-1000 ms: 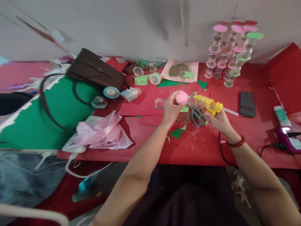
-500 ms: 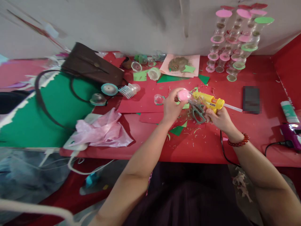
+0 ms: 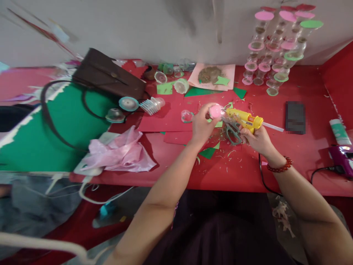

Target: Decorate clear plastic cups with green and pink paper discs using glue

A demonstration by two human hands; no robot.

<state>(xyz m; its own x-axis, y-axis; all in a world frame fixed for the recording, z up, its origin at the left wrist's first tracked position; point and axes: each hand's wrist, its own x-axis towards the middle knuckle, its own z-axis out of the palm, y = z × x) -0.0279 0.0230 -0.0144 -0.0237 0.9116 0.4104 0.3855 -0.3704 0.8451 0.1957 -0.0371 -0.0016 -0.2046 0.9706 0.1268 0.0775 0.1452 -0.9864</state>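
My left hand point(image 3: 203, 123) is closed around a small clear plastic cup with a pink disc point(image 3: 216, 111) on the end facing me. A yellow hot glue gun point(image 3: 244, 118) is gripped in my right hand point(image 3: 256, 139), its nozzle pointing left at the cup's edge. From the gun's back end sticks a clear glue stick point(image 3: 273, 127). Scissors with grey-green handles point(image 3: 233, 133) lie on the table beneath the gun. Just left of my left hand sits another small clear cup point(image 3: 187, 116). Whether the nozzle touches the cup I cannot tell.
Stacked clear cups with pink and green discs point(image 3: 256, 66) stand at the back right. A phone-like dark slab point(image 3: 295, 117) lies right of the gun. Leftward are a brown bag point(image 3: 110, 75), nested cups point(image 3: 151, 106) and a pink plastic bag point(image 3: 121, 151). Paper scraps point(image 3: 207, 152) litter the table.
Both hands, the cup and the glue gun hold nearly the same places. The view has shifted very slightly. At the far lower left, part of another person has come into sight.
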